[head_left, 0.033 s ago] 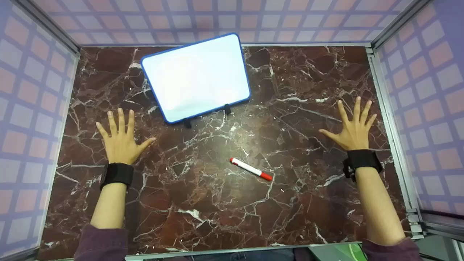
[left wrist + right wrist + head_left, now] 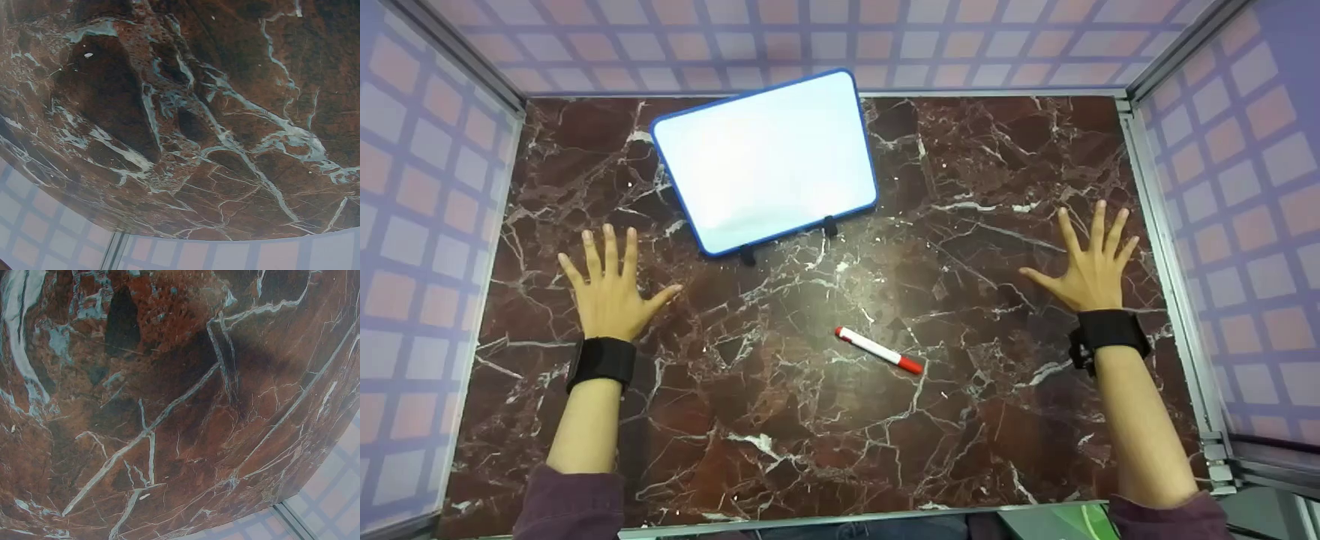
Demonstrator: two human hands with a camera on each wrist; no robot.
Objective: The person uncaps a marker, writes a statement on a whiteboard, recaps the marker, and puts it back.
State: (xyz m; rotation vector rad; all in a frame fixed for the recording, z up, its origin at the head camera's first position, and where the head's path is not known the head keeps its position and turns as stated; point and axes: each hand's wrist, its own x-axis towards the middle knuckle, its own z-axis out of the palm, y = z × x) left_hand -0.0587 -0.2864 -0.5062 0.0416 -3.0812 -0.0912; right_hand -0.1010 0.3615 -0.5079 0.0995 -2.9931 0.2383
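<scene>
My left hand (image 2: 611, 292) lies palm down on the left of the table with its fingers spread. Over on the right side, my right hand (image 2: 1091, 270) rests the same way, fingers straight and thumb out. Neither hand holds anything. Between them, nearer the front, lies a white marker (image 2: 877, 350) with red ends, slanting down to the right. A whiteboard (image 2: 769, 161) with a blue frame and two small black feet sits tilted at the back, ahead and to the right of my left hand. Both wrist views show table surface and no fingers.
The table (image 2: 780, 420) has a dark red, white-veined marble top. Checked panels (image 2: 412, 225) in metal frames enclose its back, left and right sides. A black band (image 2: 604, 362) is strapped on my left wrist, and another black band (image 2: 1112, 330) on my right.
</scene>
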